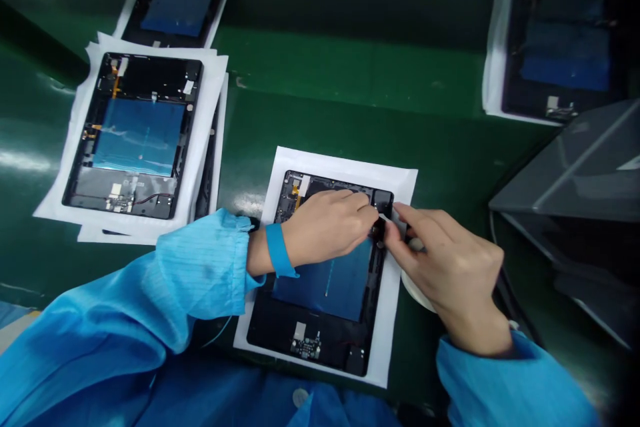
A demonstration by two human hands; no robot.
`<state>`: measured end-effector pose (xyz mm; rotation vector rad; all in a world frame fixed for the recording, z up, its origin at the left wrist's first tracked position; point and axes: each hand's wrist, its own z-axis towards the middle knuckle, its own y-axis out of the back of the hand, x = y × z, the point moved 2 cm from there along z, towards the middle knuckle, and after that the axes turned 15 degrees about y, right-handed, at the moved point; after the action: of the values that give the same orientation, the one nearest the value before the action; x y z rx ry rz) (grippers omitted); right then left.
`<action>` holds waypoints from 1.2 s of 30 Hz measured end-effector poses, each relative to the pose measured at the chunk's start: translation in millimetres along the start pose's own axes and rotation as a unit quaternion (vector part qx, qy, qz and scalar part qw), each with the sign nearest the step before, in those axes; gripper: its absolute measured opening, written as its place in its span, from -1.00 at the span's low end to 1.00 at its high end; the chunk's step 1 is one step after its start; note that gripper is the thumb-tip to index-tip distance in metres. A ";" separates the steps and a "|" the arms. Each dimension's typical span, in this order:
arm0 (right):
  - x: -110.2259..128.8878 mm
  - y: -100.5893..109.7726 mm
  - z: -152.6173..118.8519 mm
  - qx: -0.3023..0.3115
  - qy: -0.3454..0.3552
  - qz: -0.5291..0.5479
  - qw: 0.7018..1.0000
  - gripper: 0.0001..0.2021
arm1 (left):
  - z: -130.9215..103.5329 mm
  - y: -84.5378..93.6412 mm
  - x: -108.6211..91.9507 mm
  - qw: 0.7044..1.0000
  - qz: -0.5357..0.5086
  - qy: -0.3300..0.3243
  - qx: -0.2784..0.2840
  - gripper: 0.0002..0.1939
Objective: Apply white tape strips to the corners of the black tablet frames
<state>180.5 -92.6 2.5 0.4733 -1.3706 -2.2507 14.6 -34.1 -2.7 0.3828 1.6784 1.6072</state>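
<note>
An opened tablet [310,310], its back housing showing a large blue-filmed battery [345,280] and small circuit boards, lies on a white sheet [345,159]. Across its upper part reaches my left hand [333,223], wearing a blue wrist strap [281,250]. Its fingers are closed at the tablet's upper right corner; what they grip is hidden. My right hand [445,253] meets it there, thumb and forefinger pinched about a small white strip [384,217]. Partly under my right hand sits a round cream-white thing [417,290], perhaps a tape roll.
Left of the work, another opened tablet [135,197] rests on white sheets, stacked over a further one. More opened tablets lie at the top left [180,7] and top right [565,47]. A grey box-like object [565,160] stands at the right on the green table [350,113].
</note>
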 end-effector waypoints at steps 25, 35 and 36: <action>6.9 -1.1 9.6 0.017 0.019 -0.010 1.000 -0.88 | 1.2 1.6 0.2 1.000 0.008 -0.002 -0.001 -0.84; 3.6 -2.7 7.8 0.014 0.015 0.035 0.999 -0.95 | -0.3 2.9 0.4 1.000 0.005 -0.003 -0.013 -0.82; 3.5 -2.4 7.7 0.017 0.020 0.032 0.999 -0.96 | 0.3 1.9 1.3 1.000 0.004 -0.003 -0.016 -0.82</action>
<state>173.2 -87.9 3.6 0.4763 -1.3863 -2.1588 13.4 -32.7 -1.3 0.3779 1.6470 1.6351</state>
